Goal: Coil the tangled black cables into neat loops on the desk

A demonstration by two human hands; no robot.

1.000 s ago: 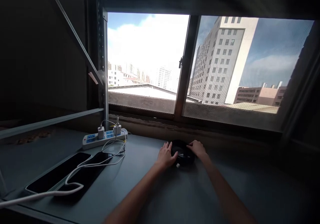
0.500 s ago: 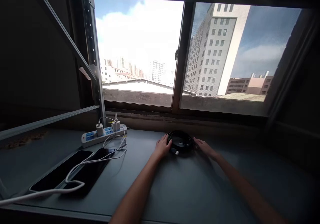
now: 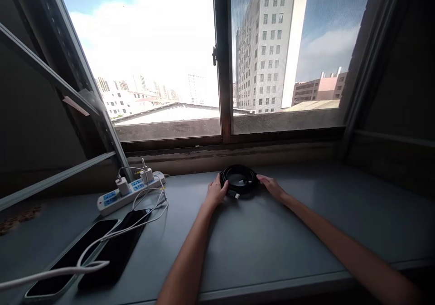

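Note:
A coiled black cable (image 3: 245,190) lies at the back of the grey shelf surface (image 3: 272,246), below the window. One pale metal-tipped plug (image 3: 237,196) sticks out at its near side; another connector shows inside the loop. My left hand (image 3: 216,191) grips the coil's left edge, with thumb and fingers around it. On the opposite edge, my right hand (image 3: 273,188) has its fingers pressed together at the cable. How firmly it grips is hard to see.
To the left, a white power strip (image 3: 129,196) carries two chargers with white cables (image 3: 125,229). Two dark phones (image 3: 112,255) lie in front of it. A metal rack post (image 3: 102,110) and braces stand at left. Behind is a window (image 3: 222,69).
My view has turned and tilted, so the window, power strip and phones sit further left. Both hands stay at the cable coil's edges, with little visible change in their hold.

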